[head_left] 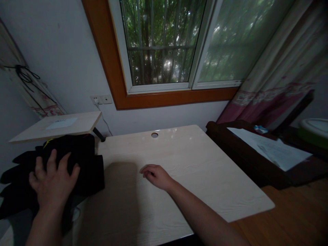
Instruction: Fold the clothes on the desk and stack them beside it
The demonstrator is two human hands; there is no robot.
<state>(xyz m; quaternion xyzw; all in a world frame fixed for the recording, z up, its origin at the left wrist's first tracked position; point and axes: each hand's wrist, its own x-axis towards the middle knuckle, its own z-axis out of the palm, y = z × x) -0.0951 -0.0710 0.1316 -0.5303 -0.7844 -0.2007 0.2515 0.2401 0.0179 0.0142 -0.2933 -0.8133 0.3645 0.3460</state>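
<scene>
At the left, my left hand [53, 177] lies with fingers spread on a pile of black cloth pieces [88, 174]. Several rounded, flap-like ends stick out on the pile's left side, but their exact kind is too dark to make out. A small yellow mark shows near its top. Over the middle of the pale wood-grain table [205, 174], my right hand [156, 176] has its fingers curled in towards the thumb, and nothing shows in them. That hand is well apart from the pile.
A raised pale shelf [84, 121] with a paper [61, 123] on it stands behind the pile. The table has a round hole [154, 135] near its back edge. To the right, dark furniture [246, 153] bears a white sheet [271, 150]. A window and wall socket [101, 99] are behind.
</scene>
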